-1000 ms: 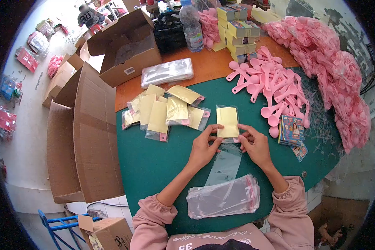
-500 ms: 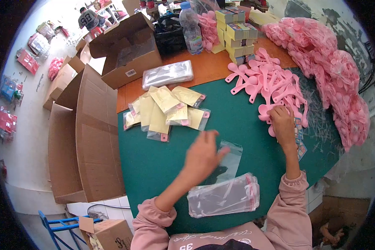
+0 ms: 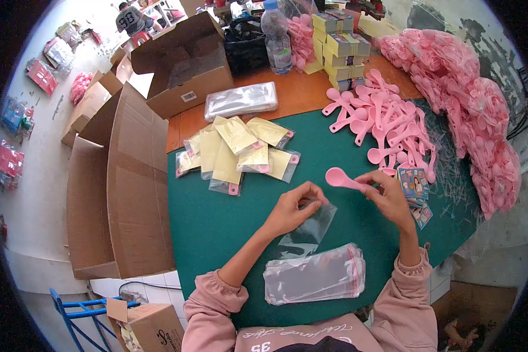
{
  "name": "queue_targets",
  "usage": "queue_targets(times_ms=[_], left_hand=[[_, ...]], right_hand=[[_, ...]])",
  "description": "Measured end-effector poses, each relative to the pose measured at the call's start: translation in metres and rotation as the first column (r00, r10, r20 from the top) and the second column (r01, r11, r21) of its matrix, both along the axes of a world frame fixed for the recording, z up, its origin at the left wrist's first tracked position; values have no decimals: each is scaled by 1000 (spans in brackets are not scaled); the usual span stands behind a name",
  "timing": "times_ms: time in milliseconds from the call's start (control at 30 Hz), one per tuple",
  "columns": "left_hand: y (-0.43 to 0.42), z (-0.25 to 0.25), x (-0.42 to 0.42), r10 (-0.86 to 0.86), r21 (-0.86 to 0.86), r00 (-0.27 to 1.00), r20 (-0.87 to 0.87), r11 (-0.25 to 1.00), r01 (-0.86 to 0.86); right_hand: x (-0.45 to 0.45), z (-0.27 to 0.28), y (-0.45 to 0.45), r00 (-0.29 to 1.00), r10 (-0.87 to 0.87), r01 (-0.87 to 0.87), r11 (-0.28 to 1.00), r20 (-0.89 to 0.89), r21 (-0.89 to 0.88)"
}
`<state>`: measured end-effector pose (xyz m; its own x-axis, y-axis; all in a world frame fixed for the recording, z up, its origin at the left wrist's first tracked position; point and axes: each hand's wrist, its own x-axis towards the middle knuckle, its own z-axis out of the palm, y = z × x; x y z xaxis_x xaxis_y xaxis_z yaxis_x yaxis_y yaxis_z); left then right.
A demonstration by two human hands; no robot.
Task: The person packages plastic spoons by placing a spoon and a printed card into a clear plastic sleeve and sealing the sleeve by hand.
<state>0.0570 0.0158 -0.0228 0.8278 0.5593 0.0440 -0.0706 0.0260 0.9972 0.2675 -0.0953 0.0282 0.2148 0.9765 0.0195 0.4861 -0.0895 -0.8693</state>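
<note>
My right hand (image 3: 387, 198) pinches the handle of a pink spoon (image 3: 338, 178), its bowl pointing left above the green tabletop. Close by, my left hand (image 3: 296, 206) is closed on the upper edge of a clear plastic bag (image 3: 311, 232). A stack of clear bags (image 3: 314, 276) lies nearer my body. Beyond my right hand spreads a heap of loose pink spoons (image 3: 387, 120), with small printed cards (image 3: 415, 183) beside that hand. Packed bags with cream cards (image 3: 236, 136) and pink handle ends are piled at the far left of the green surface.
An open cardboard box (image 3: 185, 64) and a wrapped bundle of bags (image 3: 242, 101) stand at the back, near a water bottle (image 3: 277, 44) and stacked card bundles (image 3: 343, 53). Large sacks of pink spoons (image 3: 452, 88) line the right. A tall carton (image 3: 136, 193) stands left.
My right hand has lifted a pink spoon from the heap and brought it toward me. My left hand, earlier blurred above the table, now grips the single clear bag.
</note>
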Motion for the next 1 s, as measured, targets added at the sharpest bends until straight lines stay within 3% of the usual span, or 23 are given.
queue_targets(times_ms=[100,233,300,833,933,1000], left_hand=[[-1,14,-1,-43,-150,997,-70,988,32],[-2,18,-1,21,-86,982,-188,996,-38],[-3,18,1,15,-88,982,-186,996,-32],[-8,18,5,-48,-154,988,-149,988,25],[-3,28,1,-30,-103,977,-210,995,9],[5,26,-2,-208,-209,897,-390,969,134]], right_hand=[[-8,7,2,982,-102,112,992,-158,59],[-12,3,3,981,-144,160,979,-132,123],[-19,3,4,931,-257,308,934,-260,182],[-44,-8,12,920,-223,282,948,-322,149],[-38,-5,11,882,-239,326,932,-406,157],[-34,-4,11,880,-282,379,902,-383,208]])
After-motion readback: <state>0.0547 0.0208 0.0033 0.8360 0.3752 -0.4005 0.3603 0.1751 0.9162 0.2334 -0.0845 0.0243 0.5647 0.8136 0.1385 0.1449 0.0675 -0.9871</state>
